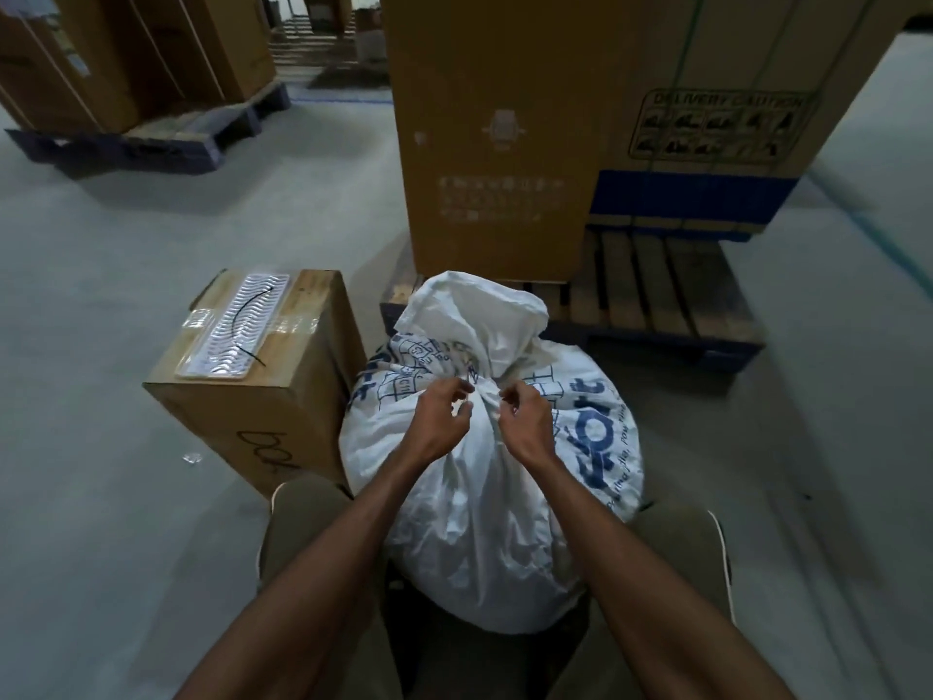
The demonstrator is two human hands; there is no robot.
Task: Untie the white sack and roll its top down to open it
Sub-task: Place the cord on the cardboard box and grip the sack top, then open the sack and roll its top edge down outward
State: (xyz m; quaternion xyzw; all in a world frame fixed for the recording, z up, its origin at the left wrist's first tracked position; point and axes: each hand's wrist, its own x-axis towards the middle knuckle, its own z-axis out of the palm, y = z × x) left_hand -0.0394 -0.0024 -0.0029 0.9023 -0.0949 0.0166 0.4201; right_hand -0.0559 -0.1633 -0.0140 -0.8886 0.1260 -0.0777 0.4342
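Observation:
A full white sack (469,507) with blue print stands on the floor between my knees. Its neck (483,396) is cinched tight, and the loose top (474,315) flops up and back above the tie. My left hand (438,421) sits on the left side of the neck, fingers curled and pinching at the tie. On the right side of the neck, my right hand (525,421) pinches there too. The tie itself is too small to make out.
A brown carton (262,396) with a white blister strip (237,325) taped on top stands just left of the sack. Behind the sack is a wooden pallet (656,295) carrying a tall cardboard box (505,144). More boxes on a pallet (131,68) stand far left.

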